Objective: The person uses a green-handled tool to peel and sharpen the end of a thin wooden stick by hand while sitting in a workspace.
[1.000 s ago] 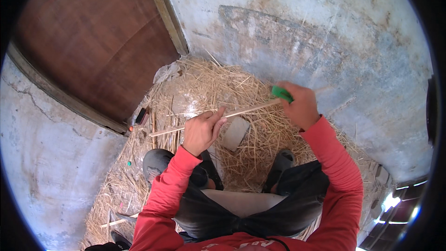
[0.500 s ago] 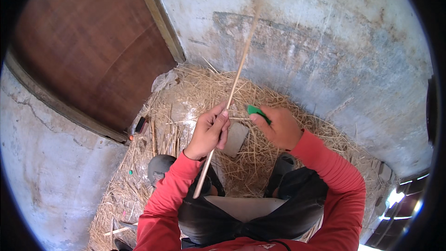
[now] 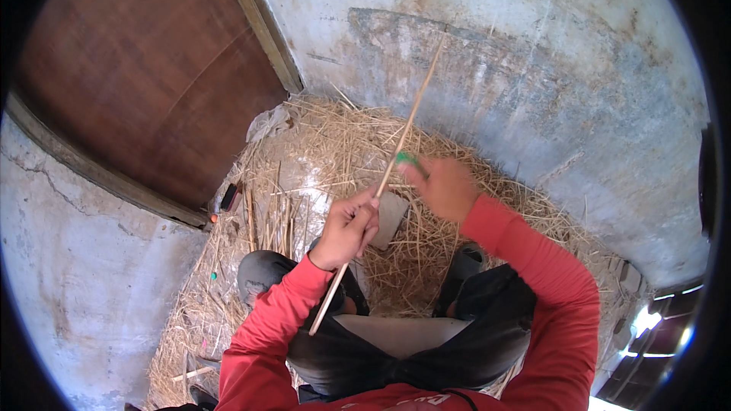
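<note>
Wooden stick (image 3: 414,109), likely light, stiff, best held mid-length: left grip (image 3: 349,228) clasping it, right grip (image 3: 448,187) alongside clutching green object (image 3: 410,160).

- Looks like a rough shed or outbuilding to me, can't tell which
- floor (image 3: 308,175) is mostly buried in loose straw-like bits (image 3: 422,274), super messy
- wall (image 3: 533,76) is stained, patchy and scuffed
- big plain brown panel (image 3: 152,84), kinda door-like, in a worn wooden frame (image 3: 263,23)
- bright light leaking between dark slats (image 3: 642,371), lower right
</note>
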The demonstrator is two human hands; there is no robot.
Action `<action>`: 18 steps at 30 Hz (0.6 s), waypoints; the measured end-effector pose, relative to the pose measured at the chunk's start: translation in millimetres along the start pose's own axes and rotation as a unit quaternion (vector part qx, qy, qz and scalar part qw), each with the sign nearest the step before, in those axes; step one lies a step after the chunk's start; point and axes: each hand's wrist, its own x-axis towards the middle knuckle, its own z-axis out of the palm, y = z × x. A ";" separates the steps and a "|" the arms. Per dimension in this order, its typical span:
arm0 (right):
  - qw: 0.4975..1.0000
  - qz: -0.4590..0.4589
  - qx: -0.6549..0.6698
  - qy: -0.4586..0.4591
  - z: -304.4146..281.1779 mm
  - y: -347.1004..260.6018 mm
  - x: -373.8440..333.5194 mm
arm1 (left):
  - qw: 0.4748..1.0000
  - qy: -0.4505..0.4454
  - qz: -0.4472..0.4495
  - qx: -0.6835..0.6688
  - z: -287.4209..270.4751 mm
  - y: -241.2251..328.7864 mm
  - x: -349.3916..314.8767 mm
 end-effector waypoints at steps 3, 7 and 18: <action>0.999 0.039 -0.017 -0.003 -29.5 33.4 21.8 | 0.999 -0.028 -0.025 0.000 1.1 -4.2 -17.8; 0.999 0.020 -0.036 0.018 -33.4 32.6 13.7 | 0.999 -0.022 -0.015 0.037 6.0 -15.4 -18.3; 0.992 0.003 -0.120 0.041 -23.5 50.4 20.0 | 0.996 -0.020 -0.014 0.087 3.3 -12.3 -27.8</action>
